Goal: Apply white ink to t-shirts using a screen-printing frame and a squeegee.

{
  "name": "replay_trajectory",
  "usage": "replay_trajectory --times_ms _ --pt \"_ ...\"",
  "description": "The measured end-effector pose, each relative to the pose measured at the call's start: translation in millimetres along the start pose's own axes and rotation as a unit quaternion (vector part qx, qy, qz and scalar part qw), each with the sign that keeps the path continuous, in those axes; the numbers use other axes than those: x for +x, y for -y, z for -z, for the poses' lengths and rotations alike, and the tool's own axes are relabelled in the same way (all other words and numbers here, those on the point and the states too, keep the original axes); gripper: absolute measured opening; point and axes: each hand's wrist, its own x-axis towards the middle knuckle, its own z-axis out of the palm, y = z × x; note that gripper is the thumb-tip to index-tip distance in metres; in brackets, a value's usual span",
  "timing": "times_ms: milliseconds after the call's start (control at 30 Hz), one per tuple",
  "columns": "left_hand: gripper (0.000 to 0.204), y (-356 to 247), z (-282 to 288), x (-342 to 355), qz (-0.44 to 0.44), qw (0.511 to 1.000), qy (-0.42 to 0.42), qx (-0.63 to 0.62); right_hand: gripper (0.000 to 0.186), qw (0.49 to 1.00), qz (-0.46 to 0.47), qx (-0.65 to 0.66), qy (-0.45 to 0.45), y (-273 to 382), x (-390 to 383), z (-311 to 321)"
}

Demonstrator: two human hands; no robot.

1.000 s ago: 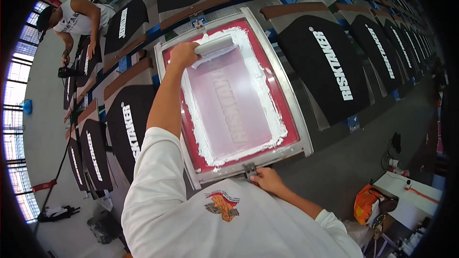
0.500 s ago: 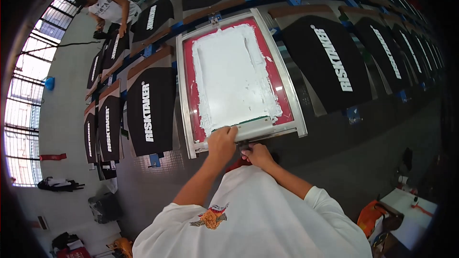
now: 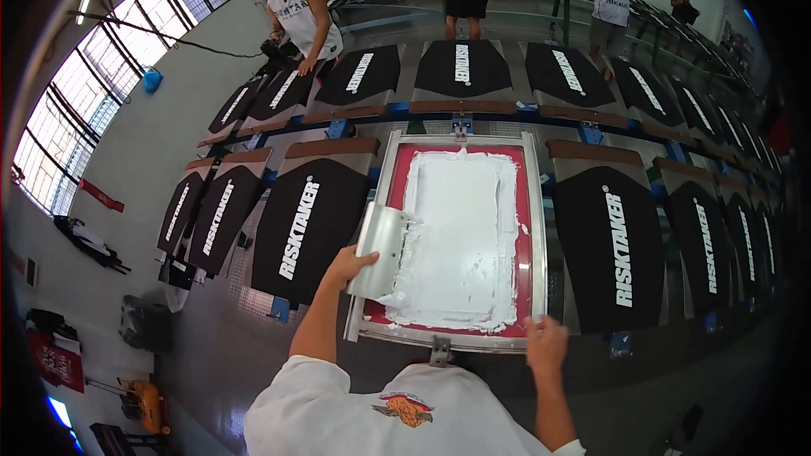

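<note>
An aluminium-framed printing screen (image 3: 534, 203) lies in front of me, its red border surrounding a broad area of thick white ink (image 3: 460, 232). At its left side my left hand (image 3: 349, 268) grips a wide metal squeegee (image 3: 377, 245), thumb over the top. The squeegee stands lengthwise along the left rail, and white ink clings to its inner edge. My right hand (image 3: 547, 344) is curled around the near right corner of the frame and hides that corner. A small metal bracket (image 3: 440, 351) sits at the middle of the frame's near end.
Black fabric panels with white lettering lie on boards in rows, including one on the left (image 3: 308, 228) and one on the right (image 3: 612, 245). Blue rails (image 3: 338, 128) carry the boards. One person (image 3: 304, 21) leans over the far left boards; others stand farther back.
The squeegee has gone from crosswise at the near end to lengthwise on the left, in my left hand. My right hand has moved from the near middle to the right corner. The view has tilted up.
</note>
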Motion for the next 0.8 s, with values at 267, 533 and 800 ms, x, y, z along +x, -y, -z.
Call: replay_trajectory --times_ms 267,533,800 --pt "0.041 -3.9 -25.6 -15.0 0.055 0.984 0.010 -0.167 0.061 0.948 -0.134 0.281 0.063 -63.2 41.4 -44.0" --pt "0.036 -62.1 -74.6 -45.6 -0.013 0.986 0.035 -0.162 0.050 0.927 -0.176 0.332 0.003 -113.8 37.6 16.1" --pt "0.037 -126.9 -305.3 -49.8 -0.005 0.982 0.055 -0.179 0.055 0.925 -0.209 0.317 -0.032 -294.2 82.0 154.4"
